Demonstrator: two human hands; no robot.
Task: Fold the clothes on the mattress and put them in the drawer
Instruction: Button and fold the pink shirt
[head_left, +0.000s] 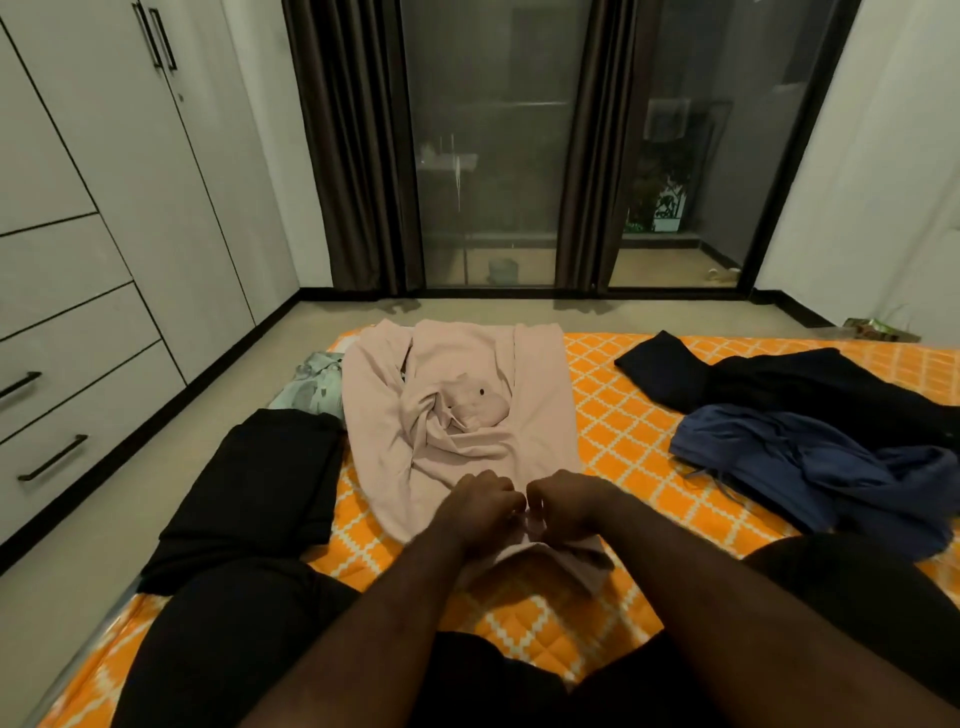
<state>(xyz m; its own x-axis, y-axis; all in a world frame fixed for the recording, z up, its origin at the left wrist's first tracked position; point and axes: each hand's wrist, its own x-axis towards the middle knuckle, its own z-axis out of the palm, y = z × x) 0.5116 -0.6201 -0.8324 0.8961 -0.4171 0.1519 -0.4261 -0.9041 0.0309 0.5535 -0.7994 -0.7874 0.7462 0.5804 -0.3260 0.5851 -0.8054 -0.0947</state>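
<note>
A pale pink shirt (457, 415) lies spread on the orange patterned mattress (618, 441), collar end toward me. My left hand (480, 512) and my right hand (569, 506) sit side by side at the shirt's near end, fingers curled and pinching the fabric by the collar. A folded black garment (260, 493) lies to the left of the shirt. A light green patterned cloth (311, 389) peeks out behind it. To the right lie a blue garment (810, 467) and a black garment (779, 384), both loose. Drawers (62, 415) with black handles stand at the left.
A white wardrobe (130, 182) fills the left wall above the drawers. Dark curtains and a glass sliding door (498, 156) stand beyond the mattress. A strip of bare floor (104, 519) runs between mattress and drawers. My legs in black rest on the mattress.
</note>
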